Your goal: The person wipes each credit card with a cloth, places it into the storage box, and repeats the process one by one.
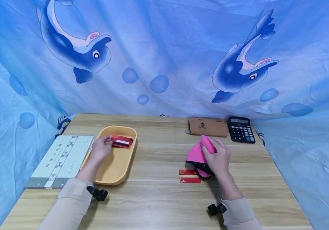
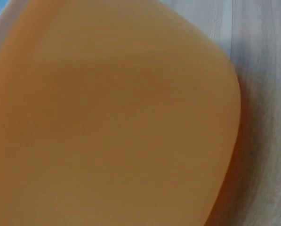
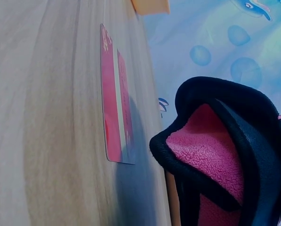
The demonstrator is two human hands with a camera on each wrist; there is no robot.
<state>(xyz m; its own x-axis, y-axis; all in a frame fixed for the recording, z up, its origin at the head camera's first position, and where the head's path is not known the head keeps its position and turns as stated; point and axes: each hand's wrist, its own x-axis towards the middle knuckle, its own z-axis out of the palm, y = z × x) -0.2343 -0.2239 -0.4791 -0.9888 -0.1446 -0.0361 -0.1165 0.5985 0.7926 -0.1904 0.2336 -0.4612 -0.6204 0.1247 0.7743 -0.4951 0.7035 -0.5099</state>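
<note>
In the head view, my left hand (image 1: 102, 147) reaches into the yellow tray (image 1: 136, 134). Its fingertips pinch the left end of a small stack of red cards (image 1: 120, 141), which has a white strip on top. The left wrist view shows only the tray's blurred wall (image 2: 131, 117); the fingers and cards are hidden there. My right hand (image 1: 218, 156) grips a pink fabric pouch (image 1: 195, 154) with black edging, raised over the table. Its mouth gapes in the right wrist view, showing a fuzzy pink lining (image 3: 211, 146). Below it lies a red card (image 1: 189, 180) with a pale middle band.
Left of the tray is a white-and-grey ledger book (image 1: 58, 156). A brown zip wallet (image 1: 210, 127) and a black calculator (image 1: 240, 129) lie at the table's back right. Blue curtains (image 1: 164, 57) printed with dolphins hang behind and beside the wooden table (image 1: 153, 204).
</note>
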